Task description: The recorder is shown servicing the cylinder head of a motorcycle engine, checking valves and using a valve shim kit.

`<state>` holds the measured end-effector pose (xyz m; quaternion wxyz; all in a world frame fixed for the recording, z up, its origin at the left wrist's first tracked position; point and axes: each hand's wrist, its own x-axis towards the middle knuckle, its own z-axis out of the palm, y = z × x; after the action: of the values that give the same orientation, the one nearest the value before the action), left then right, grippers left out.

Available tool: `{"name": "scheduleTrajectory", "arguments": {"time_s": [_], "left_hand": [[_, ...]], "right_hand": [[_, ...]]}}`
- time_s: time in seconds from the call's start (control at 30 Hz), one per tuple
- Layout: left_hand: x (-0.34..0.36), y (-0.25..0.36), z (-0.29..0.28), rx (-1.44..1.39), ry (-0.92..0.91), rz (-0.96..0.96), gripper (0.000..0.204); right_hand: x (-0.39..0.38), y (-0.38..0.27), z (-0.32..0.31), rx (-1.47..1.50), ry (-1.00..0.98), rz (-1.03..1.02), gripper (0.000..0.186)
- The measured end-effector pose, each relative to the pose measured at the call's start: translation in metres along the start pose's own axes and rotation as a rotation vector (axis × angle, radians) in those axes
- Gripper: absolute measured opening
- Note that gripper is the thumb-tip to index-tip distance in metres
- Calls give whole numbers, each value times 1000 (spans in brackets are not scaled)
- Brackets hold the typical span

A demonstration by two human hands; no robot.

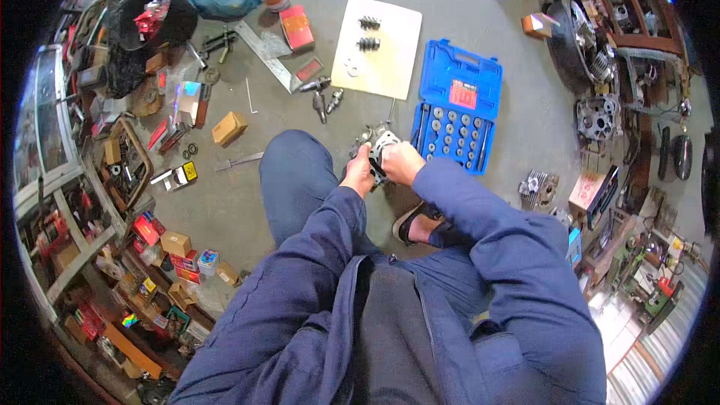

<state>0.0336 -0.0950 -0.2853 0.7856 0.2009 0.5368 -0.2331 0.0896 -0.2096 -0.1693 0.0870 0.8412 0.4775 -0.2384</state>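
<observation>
A small metal engine part, which looks like a cylinder head [385, 139], is between my hands just above the floor, in front of my knees. My left hand [358, 173] is closed around its left side, thumb on top. On its right side my right hand [403, 163] is curled into a fist, and whatever its fingers grip is hidden. A thin metal rod [391, 109] sticks up just beyond the part. Close by on the right lies an opened blue tool case [489, 97] with rows of round metal cutters [450, 129].
Coil springs [368, 43] and small rings lie on a pale sheet [397, 79] ahead. Dark metal tools [320, 103], a red box [297, 28], a cardboard box [229, 128] and a caliper [238, 161] lie to the left. Cluttered shelves line both sides; a finned cylinder part [538, 189] stands right.
</observation>
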Motion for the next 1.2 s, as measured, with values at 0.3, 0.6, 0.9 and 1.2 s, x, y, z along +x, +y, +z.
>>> {"name": "scheduleTrajectory", "arguments": {"time_s": [0.3,0.6,0.9,1.2], "left_hand": [[-24,0,21,-5,-25,46,36],[-17,9,1,-103,-21,74,34],[-29,2,14,-8,-2,37,37],[2,3,-2,-13,-36,30,37]], "right_hand": [[18,-14,76,1382,415,1127,21],[-35,-24,-79,233,491,536,60],[-2,-8,-2,241,-43,289,16],[16,-2,8,2805,62,1301,17]]}}
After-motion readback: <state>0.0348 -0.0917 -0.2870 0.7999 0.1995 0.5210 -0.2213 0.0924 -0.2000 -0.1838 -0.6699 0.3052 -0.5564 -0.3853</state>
